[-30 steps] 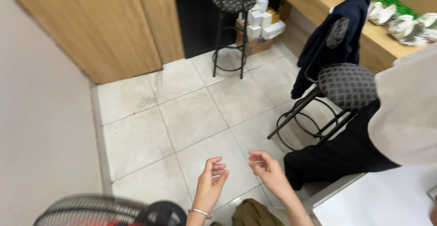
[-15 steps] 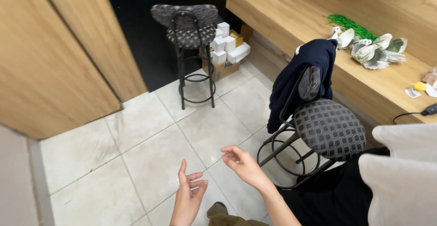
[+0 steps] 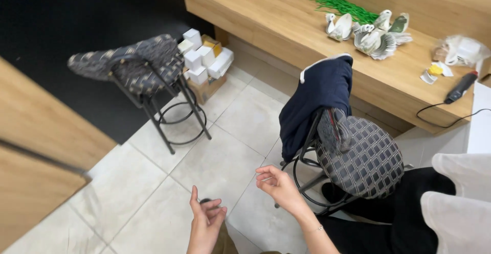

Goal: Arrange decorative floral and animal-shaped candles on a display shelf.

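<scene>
My left hand (image 3: 205, 218) is low in the head view, palm turned inward, fingertips drawn together over the tiled floor (image 3: 225, 152). A small dark thing sits just behind its fingers; I cannot tell whether the hand holds anything. My right hand (image 3: 276, 185) hovers a little higher and to the right, fingers loosely curled and apart, nothing visible in it. A thin bracelet shows on that wrist. The two hands do not touch. The right hand is close to the leg of a stool with a checked seat (image 3: 368, 157).
A navy jacket (image 3: 319, 100) hangs over that stool's back. A second stool (image 3: 138, 65) stands at the left, by a cardboard box of small white boxes (image 3: 202, 60). A wooden counter (image 3: 286, 24) carries folded paper swans (image 3: 368, 34), green strips (image 3: 342, 6) and a black corded tool (image 3: 460, 88). A person in white and black (image 3: 450, 203) sits at the right.
The view has swung right and toward the counter, so the stools look nearer and the wooden panel slid left. My hands stay apart, with the left one's fingers now closer together.
</scene>
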